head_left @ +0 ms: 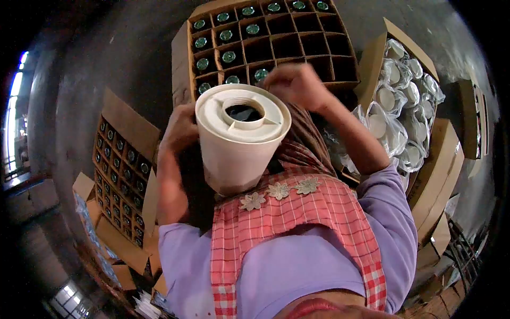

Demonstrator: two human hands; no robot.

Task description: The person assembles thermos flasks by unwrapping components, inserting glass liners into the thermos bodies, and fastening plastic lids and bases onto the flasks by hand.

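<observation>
A white tapered container with a round lid and a dark central opening stands upright against the apron. My left hand is closed against its left side, with the fingertips hidden behind it. My right hand, blurred, is raised beyond the container's right edge, over the near side of a divided carton. Its fingers are drawn together beside a green-topped bottle; what they hold is too small to tell. More such bottles stand in the left columns and back row of the carton.
At the left, a tilted divided carton holds many bottles. On the right is an open box of pale round items in clear plastic, with another cardboard box beside it. Grey floor shows around the cartons.
</observation>
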